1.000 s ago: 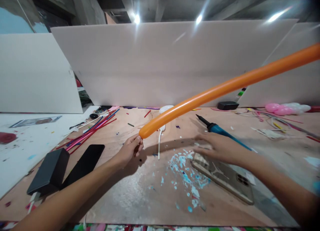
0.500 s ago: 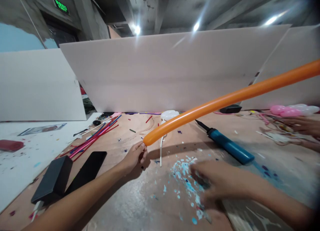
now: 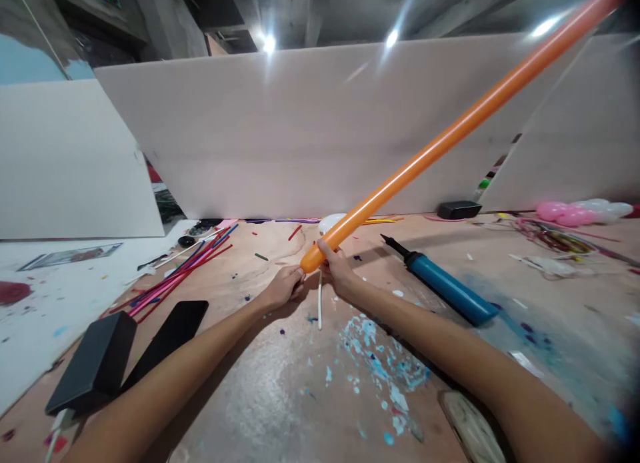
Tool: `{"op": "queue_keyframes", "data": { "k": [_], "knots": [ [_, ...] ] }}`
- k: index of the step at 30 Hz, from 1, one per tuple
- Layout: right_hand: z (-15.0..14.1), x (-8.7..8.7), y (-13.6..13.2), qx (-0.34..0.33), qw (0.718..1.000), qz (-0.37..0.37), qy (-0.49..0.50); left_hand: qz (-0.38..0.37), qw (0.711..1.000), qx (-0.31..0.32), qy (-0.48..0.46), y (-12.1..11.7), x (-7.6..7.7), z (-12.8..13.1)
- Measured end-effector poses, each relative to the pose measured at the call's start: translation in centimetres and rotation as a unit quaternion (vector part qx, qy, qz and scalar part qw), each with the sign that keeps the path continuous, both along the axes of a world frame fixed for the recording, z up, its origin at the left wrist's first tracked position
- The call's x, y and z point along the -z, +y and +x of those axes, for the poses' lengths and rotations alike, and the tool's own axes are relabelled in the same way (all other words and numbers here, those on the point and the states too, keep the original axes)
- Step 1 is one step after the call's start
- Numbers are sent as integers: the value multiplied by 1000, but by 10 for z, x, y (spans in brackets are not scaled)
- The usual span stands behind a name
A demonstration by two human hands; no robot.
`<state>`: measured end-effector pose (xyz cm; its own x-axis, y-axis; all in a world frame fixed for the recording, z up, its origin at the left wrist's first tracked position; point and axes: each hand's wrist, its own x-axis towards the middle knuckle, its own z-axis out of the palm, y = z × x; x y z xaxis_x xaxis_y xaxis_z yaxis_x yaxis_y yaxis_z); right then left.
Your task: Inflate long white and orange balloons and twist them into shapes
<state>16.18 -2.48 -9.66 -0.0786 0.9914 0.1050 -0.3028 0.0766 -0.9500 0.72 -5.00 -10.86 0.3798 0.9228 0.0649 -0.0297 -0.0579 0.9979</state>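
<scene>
A long inflated orange balloon slants up to the right, its far end leaving the top of the view. My left hand is closed on its lower end, fingers pinched together. Just beside it, my right hand wraps round the balloon a little above that end, thumb on top. Behind the hands lies a white balloon, with a thin white strip hanging toward me on the table. To the right rests a blue hand pump, its black nozzle pointing away to the left.
Uninflated balloons lie in a bundle at left, near a black box with a cable and a dark flat phone-like slab. Blue paint flakes dot the table. Pink balloons sit far right. White panels stand behind.
My right hand has come up from the table on the right and taken hold of the balloon. The balloon now tilts more steeply. Another person's hand at far right has left the view.
</scene>
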Motion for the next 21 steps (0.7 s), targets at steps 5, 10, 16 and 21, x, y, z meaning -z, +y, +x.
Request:
{"op": "queue_keyframes", "data": {
  "k": [5, 10, 16, 21],
  "knots": [
    [6, 15, -5, -6, 1000, -13, 16, -3, 999, -34, 16, 5, 0, 1],
    [4, 16, -7, -19, 999, -27, 12, 0, 998, -51, 29, 11, 6, -2],
    [6, 16, -6, -35, 998, -44, 4, -1, 998, -55, 38, 6, 3, 1],
    [20, -6, 2, 22, 998, -50, 6, 9, 997, -66, 46, 7, 1, 0]
  ]
}}
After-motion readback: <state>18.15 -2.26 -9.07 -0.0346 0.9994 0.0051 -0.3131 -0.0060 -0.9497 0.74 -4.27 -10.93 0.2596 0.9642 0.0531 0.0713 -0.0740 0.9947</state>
